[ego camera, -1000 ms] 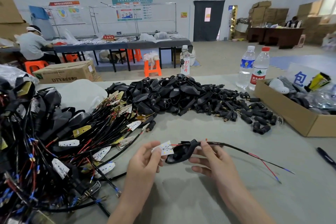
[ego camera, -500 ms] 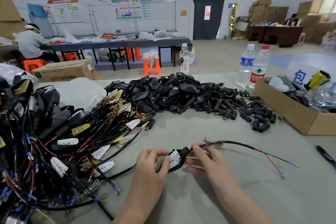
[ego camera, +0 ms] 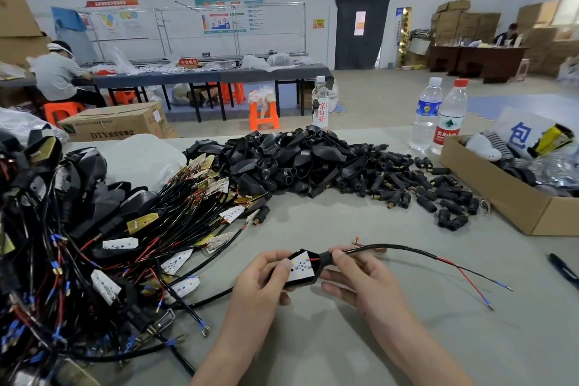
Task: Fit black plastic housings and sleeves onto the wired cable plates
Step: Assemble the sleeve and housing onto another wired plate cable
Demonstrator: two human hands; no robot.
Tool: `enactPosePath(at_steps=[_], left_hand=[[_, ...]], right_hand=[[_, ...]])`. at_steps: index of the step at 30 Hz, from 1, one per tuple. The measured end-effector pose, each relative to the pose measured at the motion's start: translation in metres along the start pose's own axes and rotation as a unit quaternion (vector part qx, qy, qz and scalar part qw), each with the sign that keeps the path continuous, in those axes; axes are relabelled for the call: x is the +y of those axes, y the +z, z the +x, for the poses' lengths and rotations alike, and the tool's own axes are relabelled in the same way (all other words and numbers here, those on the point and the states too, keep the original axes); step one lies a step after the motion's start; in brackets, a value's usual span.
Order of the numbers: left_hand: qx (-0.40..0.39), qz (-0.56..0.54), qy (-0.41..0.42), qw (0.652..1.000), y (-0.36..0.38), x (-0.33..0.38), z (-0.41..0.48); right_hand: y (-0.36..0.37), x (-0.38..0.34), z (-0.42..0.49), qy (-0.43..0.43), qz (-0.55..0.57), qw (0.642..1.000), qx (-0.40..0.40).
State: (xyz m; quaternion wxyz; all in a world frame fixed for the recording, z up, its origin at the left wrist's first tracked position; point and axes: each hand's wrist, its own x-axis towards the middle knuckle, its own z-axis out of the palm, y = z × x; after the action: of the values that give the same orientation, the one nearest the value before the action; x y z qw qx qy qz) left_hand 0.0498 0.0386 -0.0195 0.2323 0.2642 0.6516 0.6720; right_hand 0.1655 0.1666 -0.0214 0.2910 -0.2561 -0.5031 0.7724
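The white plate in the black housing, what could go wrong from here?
The red wire at the corner of the white plate could get pinched under the black housing rim as the plate seats. The right hand pinches the cable at the housing neck, so a hard pull might strain that wire.

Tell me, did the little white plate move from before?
Yes. Against the red-capped bottle, which stayed put, the white plate slid a little right, into the black housing.

Our grey table [ego camera: 329,222] carries a heap of black housings [ego camera: 282,160], small sleeves [ego camera: 438,194] just beside it, tangled wired plates [ego camera: 103,247] at left, a cardboard box [ego camera: 501,200] and two bottles [ego camera: 449,122] at right.
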Motion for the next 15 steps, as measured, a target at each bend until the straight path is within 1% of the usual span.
enactPosePath(at_steps=[4,9,15], left_hand=[[0.021,0.001,0.022,1.000,-0.0005,-0.0012,0.0009],[0.052,0.010,0.052,0.997,-0.0012,-0.0010,0.0022],[0.055,0.017,0.061,0.997,-0.0007,-0.0004,0.0012]], right_hand=[[0.0011,-0.0005,-0.0012,0.004,0.002,1.000,-0.007],[0.0043,-0.0056,-0.0008,0.026,0.082,0.996,0.007],[0.0043,-0.0034,-0.0015,0.025,0.077,0.997,-0.006]])
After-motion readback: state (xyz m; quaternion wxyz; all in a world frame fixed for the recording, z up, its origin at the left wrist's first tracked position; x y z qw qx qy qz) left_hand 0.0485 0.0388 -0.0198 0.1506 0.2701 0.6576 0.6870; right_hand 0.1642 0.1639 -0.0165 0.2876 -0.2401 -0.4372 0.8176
